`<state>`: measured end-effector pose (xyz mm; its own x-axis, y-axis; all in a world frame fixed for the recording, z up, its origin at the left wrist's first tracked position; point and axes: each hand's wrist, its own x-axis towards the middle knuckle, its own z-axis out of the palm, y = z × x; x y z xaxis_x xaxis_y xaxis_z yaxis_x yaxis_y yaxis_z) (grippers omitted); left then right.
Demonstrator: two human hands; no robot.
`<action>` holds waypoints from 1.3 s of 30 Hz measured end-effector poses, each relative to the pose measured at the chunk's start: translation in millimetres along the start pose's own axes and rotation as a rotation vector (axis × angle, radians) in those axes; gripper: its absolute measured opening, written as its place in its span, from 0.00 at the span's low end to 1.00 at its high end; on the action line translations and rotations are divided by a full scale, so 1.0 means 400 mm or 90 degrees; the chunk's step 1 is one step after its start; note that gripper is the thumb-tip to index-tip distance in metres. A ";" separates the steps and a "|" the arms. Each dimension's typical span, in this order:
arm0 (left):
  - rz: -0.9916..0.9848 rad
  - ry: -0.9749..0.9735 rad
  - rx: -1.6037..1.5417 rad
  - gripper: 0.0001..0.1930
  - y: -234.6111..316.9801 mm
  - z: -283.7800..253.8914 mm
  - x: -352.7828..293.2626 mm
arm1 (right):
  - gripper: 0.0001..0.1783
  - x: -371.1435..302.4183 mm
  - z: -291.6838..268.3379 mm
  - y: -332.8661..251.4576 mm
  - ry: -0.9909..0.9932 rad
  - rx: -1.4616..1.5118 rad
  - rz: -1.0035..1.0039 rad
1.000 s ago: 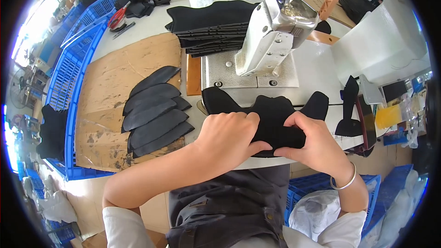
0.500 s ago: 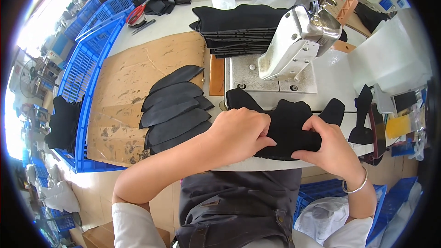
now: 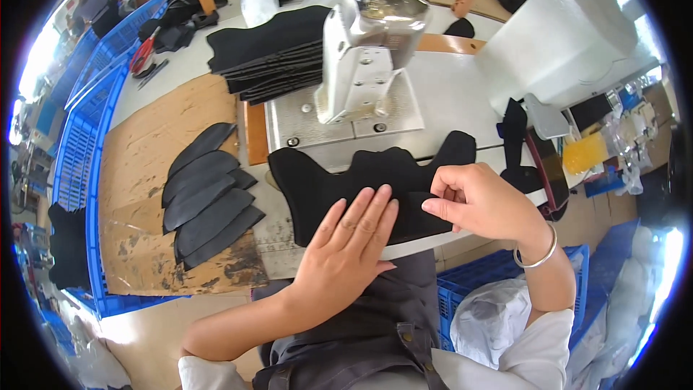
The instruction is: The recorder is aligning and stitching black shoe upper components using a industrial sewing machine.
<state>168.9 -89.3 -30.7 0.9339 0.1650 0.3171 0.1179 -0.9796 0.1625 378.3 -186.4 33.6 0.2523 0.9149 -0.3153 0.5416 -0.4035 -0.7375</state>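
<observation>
Workpiece (image 3: 382, 170) of black sheet material, cut with a wavy upper edge and two raised ends, lies at the center of the frame, on the front edge of a pale bench (image 3: 455, 97), as seen from the head camera. The left hand (image 3: 348, 245) rests over its lower middle, fingers straight and slightly spread, thumb pointing right. Just to the right, the right hand (image 3: 482, 198), a bangle (image 3: 538, 250) at its wrist, has thumb and forefinger together, pinching the edge of a dark strip (image 3: 417, 206) on the workpiece; whether that strip is a separate part or a fold, one cannot tell. Directly above, at upper center of the frame, stands a white and metal sewing machine (image 3: 367, 65), a stack of black pieces (image 3: 267, 40) beside it on the left. At center left, dark leaf-shaped pieces (image 3: 207, 201) overlap on a stained cardboard sheet (image 3: 133, 166), a blue crate (image 3: 78, 155) beyond its left edge. Red-handled scissors (image 3: 143, 55) lie at upper left. At lower right of the frame, a white plastic bag (image 3: 487, 321) sits in another blue crate (image 3: 446, 296).
</observation>
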 end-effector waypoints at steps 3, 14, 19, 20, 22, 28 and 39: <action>0.002 -0.016 -0.004 0.44 0.004 0.002 0.004 | 0.13 -0.016 -0.025 0.013 -0.012 -0.029 0.014; 0.028 -0.024 0.003 0.44 0.002 -0.006 0.010 | 0.12 -0.019 -0.019 0.030 0.022 -0.098 -0.045; 0.027 -0.028 0.010 0.44 0.001 -0.003 0.009 | 0.12 -0.025 -0.007 0.037 0.047 -0.067 -0.045; 0.026 -0.029 0.011 0.44 0.002 -0.003 0.009 | 0.12 -0.027 -0.005 0.039 0.056 -0.073 -0.052; 0.026 -0.028 0.011 0.44 0.003 -0.002 0.009 | 0.12 -0.031 -0.001 0.047 0.066 -0.080 -0.062; 0.020 -0.042 -0.005 0.42 0.009 -0.016 0.012 | 0.14 -0.060 0.025 0.013 0.171 -0.290 -0.057; 0.020 -0.035 0.117 0.43 -0.009 -0.069 -0.015 | 0.28 -0.062 0.064 0.078 0.191 -0.619 -0.457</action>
<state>153.5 -83.6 -7.7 0.9544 0.1329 0.2674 0.1438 -0.9894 -0.0216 368.5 -221.3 3.1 -0.2421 0.9452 0.2192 0.9691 0.2245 0.1023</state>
